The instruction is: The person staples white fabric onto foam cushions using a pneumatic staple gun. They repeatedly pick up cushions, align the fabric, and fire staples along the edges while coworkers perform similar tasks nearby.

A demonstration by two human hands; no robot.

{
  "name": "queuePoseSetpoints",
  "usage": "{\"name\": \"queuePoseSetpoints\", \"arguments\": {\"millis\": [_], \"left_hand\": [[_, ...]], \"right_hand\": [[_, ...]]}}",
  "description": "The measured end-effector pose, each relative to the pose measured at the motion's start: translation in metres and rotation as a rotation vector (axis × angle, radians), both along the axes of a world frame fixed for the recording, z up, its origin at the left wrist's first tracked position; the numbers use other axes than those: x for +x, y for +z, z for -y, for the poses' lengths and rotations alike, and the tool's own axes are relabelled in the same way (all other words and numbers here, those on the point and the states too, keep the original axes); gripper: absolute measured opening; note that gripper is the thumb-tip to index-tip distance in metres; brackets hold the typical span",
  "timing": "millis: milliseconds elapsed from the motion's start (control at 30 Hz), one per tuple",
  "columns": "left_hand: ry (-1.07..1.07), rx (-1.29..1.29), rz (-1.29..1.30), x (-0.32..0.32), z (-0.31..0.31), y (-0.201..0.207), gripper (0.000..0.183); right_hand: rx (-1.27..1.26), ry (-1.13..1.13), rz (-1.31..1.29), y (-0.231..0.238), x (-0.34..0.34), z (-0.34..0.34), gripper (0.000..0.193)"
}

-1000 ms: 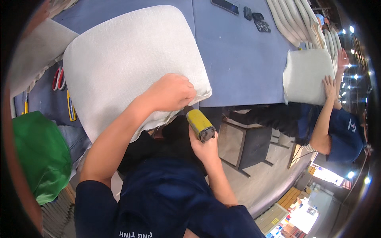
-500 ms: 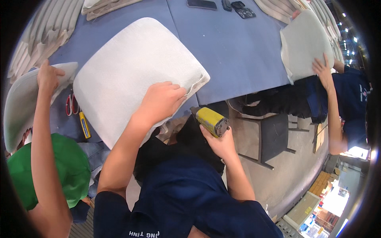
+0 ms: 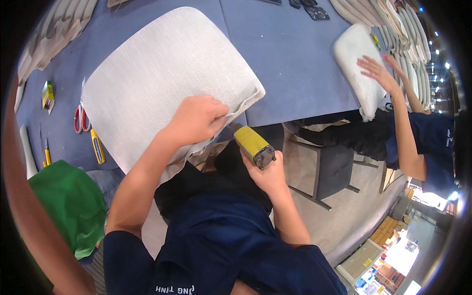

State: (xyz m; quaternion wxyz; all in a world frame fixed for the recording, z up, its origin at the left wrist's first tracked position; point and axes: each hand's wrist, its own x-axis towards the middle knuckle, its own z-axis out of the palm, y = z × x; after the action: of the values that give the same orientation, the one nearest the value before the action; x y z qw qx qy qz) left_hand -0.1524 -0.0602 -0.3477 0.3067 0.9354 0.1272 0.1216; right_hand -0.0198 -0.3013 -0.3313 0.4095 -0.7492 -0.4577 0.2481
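Observation:
A light grey fabric-covered seat pad lies on the blue work table in front of me, its near edge reaching past the table's edge. My left hand is closed on the loose fabric along the pad's near right edge. In my right hand is a yellow staple gun, gripped from below. Its dark nose sits at the fabric edge, close to my left fingers; whether it touches cannot be made out. The trigger finger is mostly hidden behind the tool.
Red-handled scissors, a yellow-handled tool and a small green-yellow box lie left of the pad. A co-worker in green is close at left. Another co-worker's hand is by a second pad. A dark chair stands below.
The staple gun's nose has come nearer the pad's fabric edge. At left, the co-worker's pad has left its spot, uncovering the box. The right co-worker's pad is tilted and that hand has lifted off.

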Motion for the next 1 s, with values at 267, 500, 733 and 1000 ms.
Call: {"name": "queuePoseSetpoints", "arguments": {"millis": [267, 500, 733, 1000], "left_hand": [[0.019, -0.029, 0.007, 0.003, -0.003, -0.008, 0.021], [0.028, -0.036, 0.013, 0.004, 0.0, -0.01, 0.019], [-0.011, 0.083, -0.018, 0.001, 0.005, 0.009, 0.016], [0.008, -0.029, 0.057, -0.009, -0.001, -0.003, 0.025]], "right_hand": [[-0.058, 0.069, 0.061, -0.01, 0.007, -0.004, 0.033], [-0.09, 0.062, 0.066, -0.012, 0.006, -0.008, 0.032], [-0.135, 0.012, -0.024, -0.016, 0.003, -0.01, 0.031], [-0.112, 0.049, 0.102, -0.007, -0.002, 0.002, 0.039]]}}
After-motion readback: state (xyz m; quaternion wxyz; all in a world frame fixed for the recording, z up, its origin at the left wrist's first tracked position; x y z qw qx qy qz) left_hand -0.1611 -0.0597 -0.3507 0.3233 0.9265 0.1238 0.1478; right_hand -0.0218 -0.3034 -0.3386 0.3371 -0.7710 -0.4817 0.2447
